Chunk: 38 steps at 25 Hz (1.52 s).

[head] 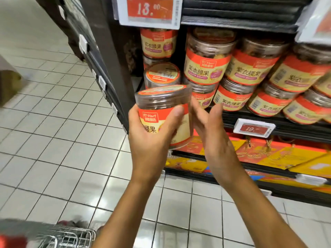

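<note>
Far left: pale floor tiles (53,140), glazed and glossy, with dark grout. A wire shopping cart (71,237) sits in the lower-left corner, chrome mesh, blurred. Centre: the left hand (152,140) grips the cashew jar (161,108) in mid-air before the shelving's left end, well above the floor and slightly tilted. The thumb curls across the front label and the fingers wrap behind. The right hand (209,133) stands just beside the jar's right flank, fingers straight and together, palm toward it, clasping nothing. Whether its fingertips touch the jar cannot be told. Risk, as judged: only one hand holds a smooth plastic cylinder with a slick wrap, so a slip would drop it onto hard tile, where the wall could crack or the lid pop. Second risk: the jar's lid end sits near a lone jar (162,76) at the shelf front, and a nudge there could knock that one off or unsettle the stacked jars (250,68) to the right, which lean in two tiers. Materials: the held jar is clear plastic, ribbed near the top, with dark nuts showing through. It has a red-and-cream label band and a flat round lid with a red-rimmed sticker. Right: the dark shelf lip carries a white-framed price tag (254,128). Below lie flat yellow-and-red gift boxes (275,154) with gold cord handles.
</note>
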Tool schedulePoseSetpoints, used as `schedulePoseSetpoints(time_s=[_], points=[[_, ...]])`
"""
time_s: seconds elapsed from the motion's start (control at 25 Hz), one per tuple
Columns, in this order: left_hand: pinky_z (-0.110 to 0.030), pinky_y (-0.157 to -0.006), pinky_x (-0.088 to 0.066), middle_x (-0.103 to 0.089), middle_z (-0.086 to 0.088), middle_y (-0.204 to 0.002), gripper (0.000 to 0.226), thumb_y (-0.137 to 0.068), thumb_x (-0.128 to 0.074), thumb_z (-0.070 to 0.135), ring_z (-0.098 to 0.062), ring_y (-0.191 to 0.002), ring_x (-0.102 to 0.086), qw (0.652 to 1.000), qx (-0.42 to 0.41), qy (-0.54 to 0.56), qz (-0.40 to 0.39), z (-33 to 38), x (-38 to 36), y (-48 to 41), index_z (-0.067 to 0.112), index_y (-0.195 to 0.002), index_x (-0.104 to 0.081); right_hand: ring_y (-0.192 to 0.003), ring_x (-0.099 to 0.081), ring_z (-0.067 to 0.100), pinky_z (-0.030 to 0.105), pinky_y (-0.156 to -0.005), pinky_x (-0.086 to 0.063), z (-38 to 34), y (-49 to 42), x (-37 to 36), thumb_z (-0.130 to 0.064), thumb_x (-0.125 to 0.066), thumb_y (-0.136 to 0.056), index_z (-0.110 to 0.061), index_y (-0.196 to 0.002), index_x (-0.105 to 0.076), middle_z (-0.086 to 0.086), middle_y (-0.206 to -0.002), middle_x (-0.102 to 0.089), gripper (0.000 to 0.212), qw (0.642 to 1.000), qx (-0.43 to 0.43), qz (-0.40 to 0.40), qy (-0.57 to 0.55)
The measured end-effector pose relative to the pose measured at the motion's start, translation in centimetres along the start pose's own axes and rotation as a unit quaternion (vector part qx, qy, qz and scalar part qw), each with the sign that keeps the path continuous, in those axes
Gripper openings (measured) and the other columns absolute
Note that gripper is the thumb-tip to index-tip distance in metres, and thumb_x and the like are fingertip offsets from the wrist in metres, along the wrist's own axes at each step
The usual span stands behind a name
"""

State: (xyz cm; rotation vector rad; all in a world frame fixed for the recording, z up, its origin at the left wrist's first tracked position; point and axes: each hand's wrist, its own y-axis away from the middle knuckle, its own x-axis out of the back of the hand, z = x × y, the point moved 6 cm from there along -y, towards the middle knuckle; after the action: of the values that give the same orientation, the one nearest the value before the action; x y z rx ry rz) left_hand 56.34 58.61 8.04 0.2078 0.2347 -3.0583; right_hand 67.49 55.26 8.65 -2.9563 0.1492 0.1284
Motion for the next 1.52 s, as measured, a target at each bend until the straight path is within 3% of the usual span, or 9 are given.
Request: schedulePoseSetpoints(time_s=[0.12, 0.32, 0.6, 0.84, 1.0, 1.28, 1.36, 1.44, 1.52], points=[[-0.023, -0.073, -0.053, -0.066, -0.001, -0.1, 0.08, -0.057, -0.071, 0.049, -0.006, -0.082, -0.065, 0.999, -0.037, -0.006, 0.026, 0.9, 1.0, -0.7, 0.004, -0.12, -0.049, -0.113, -0.057, 0.004, 0.025, -0.097, -0.046, -0.9, 1.5, 1.5, -0.066, -0.028, -0.087, -0.038, -0.104, -0.061, -0.008, -0.118, -0.064, 0.047, 0.988, 0.036, 0.114, 0.098], [-0.041, -0.093, -0.05, -0.058, -0.01, -0.122, 0.083, -0.065, -0.068, 0.053, -0.019, -0.109, -0.06, 0.994, -0.108, -0.033, 0.0, 3.7, -0.9, -4.1, 0.009, -0.129, -0.036, -0.123, -0.052, 0.007, 0.026, -0.102, -0.043, -2.6, 0.3, 0.4, -0.064, -0.03, -0.089, -0.028, -0.114, -0.062, -0.007, -0.123, -0.063, 0.055, 0.994, 0.079, 0.066, 0.042], [-0.031, -0.118, -0.008, -0.019, -0.001, -0.155, 0.062, -0.097, -0.014, 0.053, -0.011, -0.143, -0.013, 0.98, -0.032, -0.184, -0.071, 0.0, -1.4, -9.3, 0.02, -0.148, -0.021, -0.128, -0.038, -0.008, 0.029, -0.115, -0.029, 0.5, -5.1, 0.2, -0.053, -0.022, -0.089, -0.02, -0.137, -0.043, -0.026, -0.126, -0.045, 0.062, 0.995, -0.007, 0.05, 0.09], [-0.025, -0.114, -0.027, -0.037, 0.01, -0.149, 0.061, -0.095, -0.012, 0.049, 0.003, -0.135, -0.033, 0.985, -0.064, -0.088, -0.135, -1.5, -0.9, -8.1, 0.021, -0.148, -0.023, -0.139, -0.027, 0.0, 0.033, -0.118, -0.021, 2.2, -7.4, 0.4, -0.073, -0.021, -0.077, -0.019, -0.145, -0.03, -0.011, -0.15, -0.033, 0.087, 0.991, -0.036, 0.042, 0.119], [-0.03, -0.116, -0.024, -0.034, 0.011, -0.151, 0.061, -0.094, -0.016, 0.055, 0.002, -0.137, -0.029, 0.989, -0.033, -0.099, -0.106, -2.2, -0.1, -8.2, 0.027, -0.146, -0.03, -0.138, -0.028, 0.001, 0.032, -0.118, -0.022, 3.1, -6.9, 0.1, -0.065, -0.021, -0.084, -0.016, -0.145, -0.03, -0.01, -0.149, -0.034, 0.079, 0.994, -0.02, 0.052, 0.091], [0.006, -0.084, -0.031, -0.052, 0.04, -0.112, 0.036, -0.101, -0.015, 0.046, 0.026, -0.109, -0.043, 0.986, -0.015, -0.11, -0.128, -2.5, -0.3, -8.0, 0.048, -0.128, -0.039, -0.1, -0.055, -0.011, 0.014, -0.095, -0.037, 3.8, -7.5, 0.4, -0.057, -0.024, -0.088, -0.014, -0.126, -0.054, -0.036, -0.095, -0.061, 0.065, 0.994, -0.02, 0.067, 0.088], [0.002, -0.093, -0.03, -0.047, 0.032, -0.13, 0.045, -0.1, -0.016, 0.047, 0.022, -0.118, -0.039, 0.983, -0.022, -0.116, -0.138, -2.6, -0.2, -8.3, 0.039, -0.138, -0.038, -0.108, -0.057, 0.004, 0.018, -0.09, -0.042, 3.8, -7.8, 0.6, -0.058, -0.024, -0.088, -0.011, -0.102, -0.058, -0.019, -0.102, -0.064, 0.06, 0.991, -0.017, 0.084, 0.098], [-0.012, -0.107, -0.028, -0.039, 0.02, -0.145, 0.051, -0.1, -0.015, 0.048, 0.013, -0.129, -0.034, 0.982, -0.02, -0.12, -0.148, -2.7, -0.3, -8.6, 0.031, -0.145, -0.032, -0.108, -0.046, 0.001, 0.034, -0.095, -0.044, 3.7, -8.1, 0.6, -0.058, -0.024, -0.088, -0.012, -0.102, -0.047, -0.004, -0.112, -0.054, 0.053, 0.991, -0.02, 0.088, 0.101], [-0.025, -0.116, -0.024, -0.034, 0.015, -0.15, 0.053, -0.099, -0.016, 0.049, 0.006, -0.136, -0.028, 0.98, -0.015, -0.142, -0.138, -2.5, -0.2, -8.4, 0.028, -0.147, -0.027, -0.103, -0.046, -0.006, 0.041, -0.096, -0.043, 3.4, -8.3, 0.5, -0.054, -0.024, -0.092, -0.022, -0.106, -0.04, -0.015, -0.104, -0.058, 0.039, 0.994, -0.027, 0.075, 0.079]])
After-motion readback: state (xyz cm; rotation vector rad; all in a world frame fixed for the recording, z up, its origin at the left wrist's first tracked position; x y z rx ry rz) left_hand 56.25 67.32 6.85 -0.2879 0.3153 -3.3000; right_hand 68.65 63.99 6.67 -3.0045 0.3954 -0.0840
